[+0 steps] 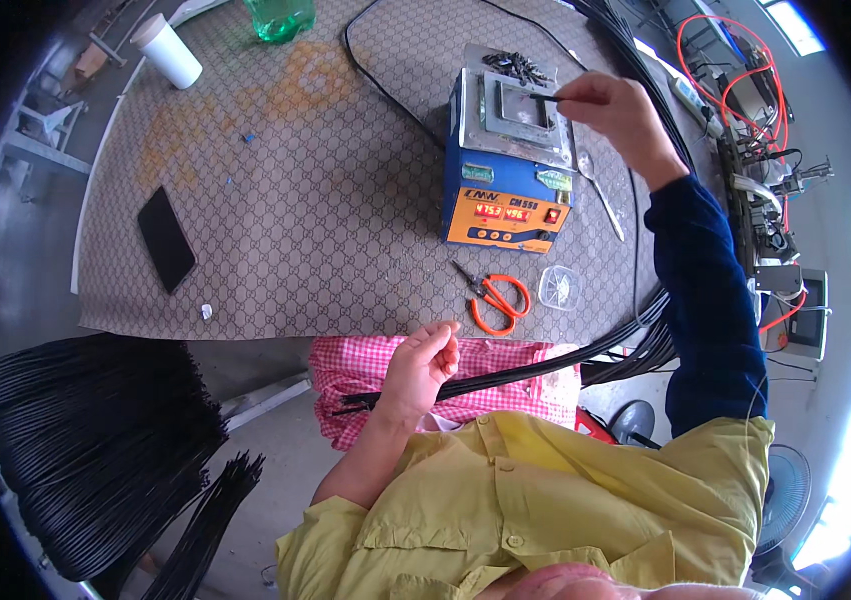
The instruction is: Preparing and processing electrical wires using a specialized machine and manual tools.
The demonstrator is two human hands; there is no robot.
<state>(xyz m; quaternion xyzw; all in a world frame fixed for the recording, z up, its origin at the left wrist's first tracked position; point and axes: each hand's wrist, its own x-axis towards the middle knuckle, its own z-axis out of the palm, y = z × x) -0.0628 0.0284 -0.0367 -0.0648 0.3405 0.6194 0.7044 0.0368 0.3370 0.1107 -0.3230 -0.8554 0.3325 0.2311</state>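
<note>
Black wire end (542, 98) in right hand (613, 105) pinch grip over solder pot (505, 160); left hand (423, 365) grip around wire bundle (505, 375).

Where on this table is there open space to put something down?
The widest bare patch of the table mat lies between the black phone and the blue heating unit. It is also free between the white cup and the phone. It is crowded right of the unit: orange cutters, a small clear dish and black cables.
</note>
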